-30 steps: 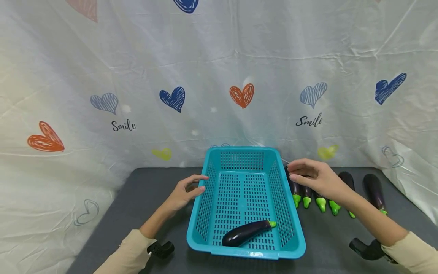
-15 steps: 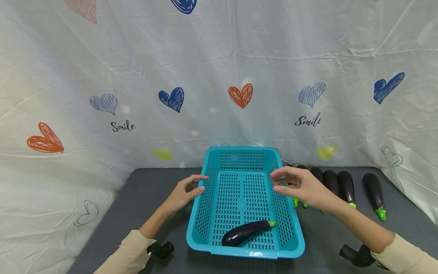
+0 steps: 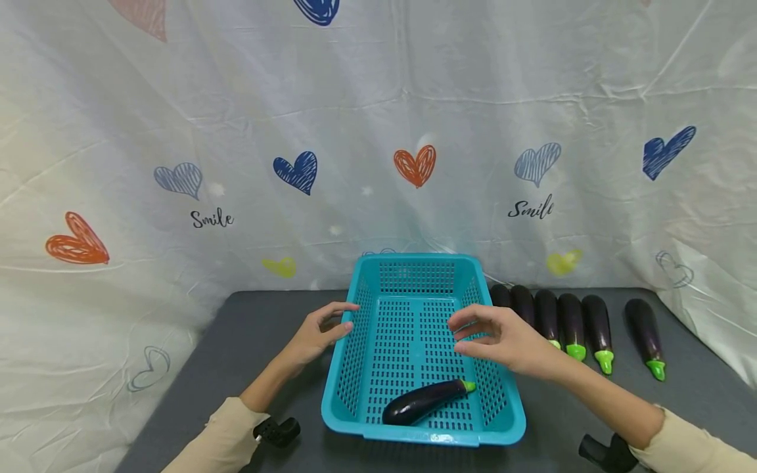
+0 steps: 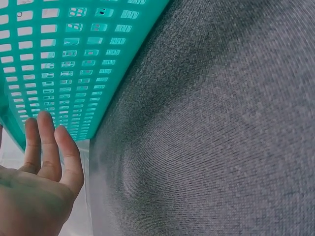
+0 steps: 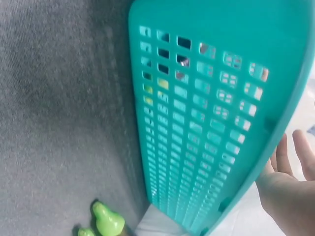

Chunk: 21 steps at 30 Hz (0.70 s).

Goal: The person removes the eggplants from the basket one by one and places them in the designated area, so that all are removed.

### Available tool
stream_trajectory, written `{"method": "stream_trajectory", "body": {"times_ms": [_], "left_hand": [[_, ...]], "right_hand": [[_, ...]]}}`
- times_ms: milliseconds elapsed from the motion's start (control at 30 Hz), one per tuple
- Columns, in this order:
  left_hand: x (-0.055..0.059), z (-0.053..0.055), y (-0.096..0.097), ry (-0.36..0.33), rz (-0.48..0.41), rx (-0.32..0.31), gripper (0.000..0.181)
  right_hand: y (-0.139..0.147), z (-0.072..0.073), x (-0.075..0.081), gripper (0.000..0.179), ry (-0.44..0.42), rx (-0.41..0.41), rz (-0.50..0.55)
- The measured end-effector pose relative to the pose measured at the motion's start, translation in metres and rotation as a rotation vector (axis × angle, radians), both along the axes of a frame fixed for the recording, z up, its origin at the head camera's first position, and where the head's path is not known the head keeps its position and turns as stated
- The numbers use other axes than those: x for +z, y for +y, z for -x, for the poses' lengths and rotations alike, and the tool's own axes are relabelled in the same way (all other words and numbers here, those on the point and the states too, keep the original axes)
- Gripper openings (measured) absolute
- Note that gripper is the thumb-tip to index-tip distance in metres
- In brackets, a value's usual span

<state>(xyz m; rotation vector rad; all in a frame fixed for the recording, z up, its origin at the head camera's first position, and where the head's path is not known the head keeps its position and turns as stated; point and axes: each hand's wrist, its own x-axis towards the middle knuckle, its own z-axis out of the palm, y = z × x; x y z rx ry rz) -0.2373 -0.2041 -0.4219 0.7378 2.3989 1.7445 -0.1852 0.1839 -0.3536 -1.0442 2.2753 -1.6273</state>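
A blue-green plastic basket (image 3: 423,439) with slotted walls stands on the dark table. One glossy dark purple eggplant (image 3: 424,402) lies slanted on its floor near the front, green stem end to the right. At the left rim my left hand (image 3: 313,336) has its index finger and thumb by the edge, other fingers loosely bent beside the outer wall (image 4: 74,64). Whether they touch the wall is unclear. My right hand (image 3: 503,338) hovers above the basket's right side, fingers spread from the thumb, holding nothing. The right wrist view shows this hand beyond the rim (image 5: 290,142).
Several eggplants (image 3: 571,325) stand in a row on the table right of the basket, green ends toward me. Another eggplant (image 3: 645,335) lies apart farther right. Behind the table (image 3: 260,368) hangs a pale curtain (image 3: 355,217) with heart prints.
My right hand has moved left and slightly down from above the eggplant row to over the basket. The row is more exposed now. My left hand and the eggplant in the basket stay put.
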Motion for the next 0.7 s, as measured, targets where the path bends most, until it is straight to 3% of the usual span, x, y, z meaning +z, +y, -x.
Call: {"method": "stream_trajectory", "body": {"times_ms": [400, 700], "left_hand": [[-0.002, 0.0, -0.001, -0.009, -0.003, -0.003, 0.04], [-0.001, 0.0, -0.001, -0.017, 0.0, 0.006, 0.04]], "right_hand": [[-0.017, -0.01, -0.007, 0.031, -0.054, 0.032, -0.005], [-0.035, -0.014, -0.014, 0.042, -0.061, 0.052, -0.071]]}}
